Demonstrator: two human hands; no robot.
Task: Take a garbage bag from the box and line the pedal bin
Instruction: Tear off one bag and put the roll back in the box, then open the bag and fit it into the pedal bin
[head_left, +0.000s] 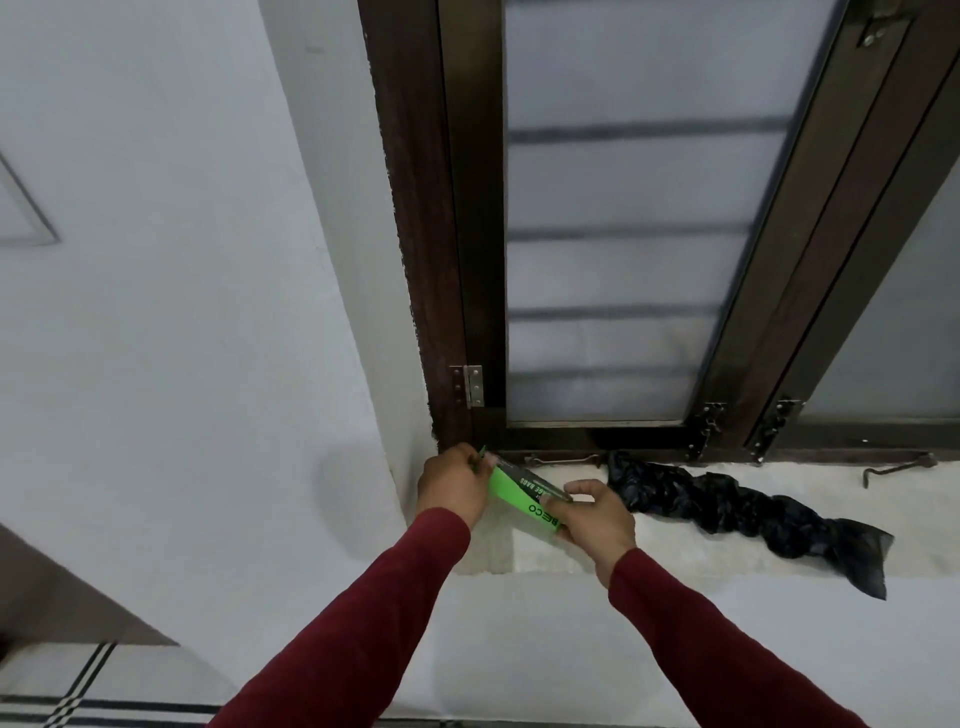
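Left hand (453, 482): closed around the far end of the box, fingers curled over its edge.
Right hand (592, 513): closed on the near end of the box, thumb on top.
Green and black cardboard garbage-bag box (522, 501): held between both hands, just above the white window sill (675, 545), near the left corner.
Crumpled black plastic garbage bag (737, 512): lying on the sill, right of the hands, one end hanging over the front edge.
Dark brown wooden window frame (470, 260): directly behind the sill.
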